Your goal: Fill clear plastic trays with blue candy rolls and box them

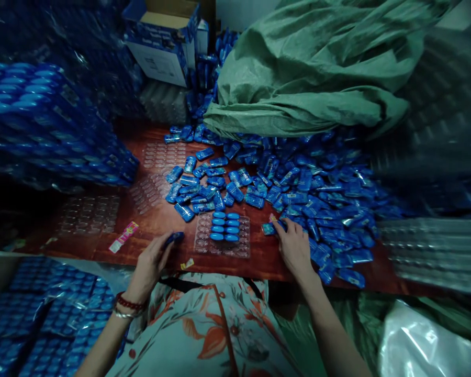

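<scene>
My left hand (154,256) is closed on a small blue packet (175,237) at the left of a clear plastic tray (202,246). Several glossy blue pieces (224,222) stand in two columns in the middle of that tray. On its right side, my right hand (293,246) has its fingers wrapped round another blue packet (268,229), beside the big pile of wrapped blue packets (329,209). More loose packets (204,191) are spread behind the tray on the red-brown table (157,220).
Stacked filled trays (55,125) rise at the left. Flat clear trays (88,214) and a pink strip (123,237) lie left. Behind are a green sack (306,73) and an open carton (160,47). More clear trays (427,251) are stacked right.
</scene>
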`<state>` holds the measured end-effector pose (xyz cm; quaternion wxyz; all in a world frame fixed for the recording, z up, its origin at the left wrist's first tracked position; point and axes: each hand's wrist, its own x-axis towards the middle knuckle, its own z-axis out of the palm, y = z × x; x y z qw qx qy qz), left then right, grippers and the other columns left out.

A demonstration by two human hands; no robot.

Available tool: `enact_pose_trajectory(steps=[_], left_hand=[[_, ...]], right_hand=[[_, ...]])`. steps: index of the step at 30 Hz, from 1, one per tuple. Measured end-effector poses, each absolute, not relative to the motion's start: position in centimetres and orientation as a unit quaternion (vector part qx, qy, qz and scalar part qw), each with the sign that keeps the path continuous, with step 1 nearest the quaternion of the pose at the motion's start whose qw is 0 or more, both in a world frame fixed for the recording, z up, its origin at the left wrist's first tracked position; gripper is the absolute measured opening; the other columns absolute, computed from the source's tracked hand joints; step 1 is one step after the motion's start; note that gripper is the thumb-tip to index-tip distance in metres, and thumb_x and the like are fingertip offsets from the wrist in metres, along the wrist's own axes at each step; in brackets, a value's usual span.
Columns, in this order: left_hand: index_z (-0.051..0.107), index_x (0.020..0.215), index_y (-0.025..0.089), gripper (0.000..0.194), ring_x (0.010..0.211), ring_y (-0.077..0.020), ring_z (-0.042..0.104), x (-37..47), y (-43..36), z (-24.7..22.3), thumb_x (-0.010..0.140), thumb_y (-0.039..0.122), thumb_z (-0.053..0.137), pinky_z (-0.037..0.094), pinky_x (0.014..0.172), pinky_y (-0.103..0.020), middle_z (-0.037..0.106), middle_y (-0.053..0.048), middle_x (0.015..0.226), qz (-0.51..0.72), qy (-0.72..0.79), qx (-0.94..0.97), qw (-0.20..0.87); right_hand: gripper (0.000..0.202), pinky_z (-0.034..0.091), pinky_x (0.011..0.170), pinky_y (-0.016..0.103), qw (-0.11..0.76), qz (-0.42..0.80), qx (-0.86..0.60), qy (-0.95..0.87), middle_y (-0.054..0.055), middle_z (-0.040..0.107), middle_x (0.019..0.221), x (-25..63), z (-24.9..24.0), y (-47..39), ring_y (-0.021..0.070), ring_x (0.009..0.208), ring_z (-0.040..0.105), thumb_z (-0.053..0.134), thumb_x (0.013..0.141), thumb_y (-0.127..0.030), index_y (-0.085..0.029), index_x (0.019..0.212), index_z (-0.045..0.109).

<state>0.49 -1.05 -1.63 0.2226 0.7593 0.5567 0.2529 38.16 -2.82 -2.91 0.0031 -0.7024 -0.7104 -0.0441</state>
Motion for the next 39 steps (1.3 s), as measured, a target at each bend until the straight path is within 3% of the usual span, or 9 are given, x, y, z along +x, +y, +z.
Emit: enact_pose_trajectory(steps=[4, 8, 15, 18, 25, 30, 33, 36, 39], left_hand=[[0.047, 0.124, 0.019, 0.035, 0.099, -0.0187, 0.062, 2.4, -1.9, -0.8, 0.091, 0.03, 0.044, 0.052, 0.084, -0.032, 0.063, -0.008, 0.111, 0.254, 0.516, 0.779, 0.25], [0.048, 0.122, 0.02, 0.032, 0.098, -0.0164, 0.06, 4.9, -1.8, -0.9, 0.091, 0.018, 0.041, 0.051, 0.085, -0.03, 0.063, -0.009, 0.109, 0.242, 0.391, 0.852, 0.251], [0.043, 0.129, 0.015, 0.039, 0.094, -0.0177, 0.06, 6.6, 0.1, -2.3, 0.091, 0.01, 0.036, 0.053, 0.079, -0.032, 0.062, -0.014, 0.105, 0.235, 0.292, 0.914, 0.152], [0.046, 0.124, 0.012, 0.035, 0.095, -0.0194, 0.059, 6.5, 0.6, -2.4, 0.09, 0.009, 0.037, 0.054, 0.078, -0.034, 0.062, -0.015, 0.103, 0.223, 0.268, 0.927, 0.141], [0.048, 0.122, 0.01, 0.033, 0.093, -0.0191, 0.059, 6.6, 0.8, -2.1, 0.091, 0.011, 0.035, 0.054, 0.077, -0.032, 0.062, -0.014, 0.099, 0.215, 0.259, 0.932, 0.138], [0.042, 0.129, 0.013, 0.038, 0.088, -0.0171, 0.059, 6.0, 0.0, -2.0, 0.091, 0.01, 0.035, 0.053, 0.076, -0.03, 0.062, -0.013, 0.098, 0.227, 0.281, 0.922, 0.14], [0.043, 0.128, 0.014, 0.036, 0.085, -0.0165, 0.058, 6.1, -0.1, -1.8, 0.092, 0.013, 0.034, 0.052, 0.074, -0.029, 0.061, -0.011, 0.093, 0.212, 0.29, 0.922, 0.146], [0.046, 0.121, 0.012, 0.033, 0.08, -0.0167, 0.057, 6.7, -0.1, -1.5, 0.092, 0.013, 0.031, 0.052, 0.07, -0.029, 0.06, -0.01, 0.088, 0.186, 0.298, 0.927, 0.135], [0.05, 0.115, 0.01, 0.032, 0.084, -0.0194, 0.055, 7.7, -0.3, -1.3, 0.09, 0.009, 0.03, 0.052, 0.072, -0.033, 0.059, -0.014, 0.094, 0.143, 0.3, 0.937, 0.105]], right_hand=[[0.03, 0.038, 0.073, 0.038, 0.015, -0.03, -0.689, -0.724, 0.016, 0.054, 0.115, 38.0, -3.4, -3.1, 0.0289, 0.1, 0.046, 0.047, 0.086, -0.025, -0.014, 0.113, 0.052], [0.026, 0.039, 0.071, 0.037, 0.064, 0.027, -0.706, -0.705, 0.012, 0.057, 0.094, 37.9, -4.6, -4.1, 0.0262, 0.088, 0.049, 0.047, 0.086, -0.036, -0.015, 0.1, 0.053], [0.021, 0.048, 0.069, 0.033, 0.288, 0.19, -0.721, -0.601, 0.006, 0.059, 0.088, 36.9, -3.7, -6.0, 0.0192, 0.078, 0.057, 0.043, 0.09, -0.034, -0.019, 0.098, 0.055], [0.021, 0.049, 0.073, 0.03, 0.276, 0.25, -0.69, -0.62, 0.005, 0.059, 0.088, 35.6, -2.9, -6.7, 0.0169, 0.079, 0.058, 0.039, 0.092, -0.026, -0.021, 0.096, 0.059], [0.031, 0.045, 0.086, 0.037, 0.252, 0.172, -0.713, -0.631, 0.008, 0.055, 0.102, 33.0, -3.5, -6.8, 0.0192, 0.095, 0.054, 0.03, 0.092, -0.018, -0.02, 0.114, 0.052], [0.036, 0.048, 0.076, 0.038, 0.126, 0.128, -0.698, -0.693, 0.01, 0.056, 0.104, 31.5, -2.5, -7.2, 0.0237, 0.092, 0.055, 0.049, 0.088, -0.036, -0.021, 0.121, 0.05], [0.033, 0.051, 0.071, 0.035, 0.079, 0.143, -0.687, -0.708, 0.011, 0.057, 0.1, 31.4, -1.9, -7.1, 0.022, 0.087, 0.058, 0.042, 0.091, -0.03, -0.019, 0.121, 0.05], [0.033, 0.052, 0.074, 0.037, 0.106, 0.155, -0.696, -0.693, 0.01, 0.06, 0.097, 32.2, -0.6, -6.8, 0.0227, 0.089, 0.059, 0.034, 0.093, -0.026, -0.019, 0.12, 0.049], [0.033, 0.052, 0.081, 0.035, 0.216, 0.219, -0.655, -0.69, 0.008, 0.062, 0.104, 32.4, 0.5, -6.6, 0.0204, 0.095, 0.06, 0.038, 0.092, -0.025, -0.022, 0.124, 0.046]])
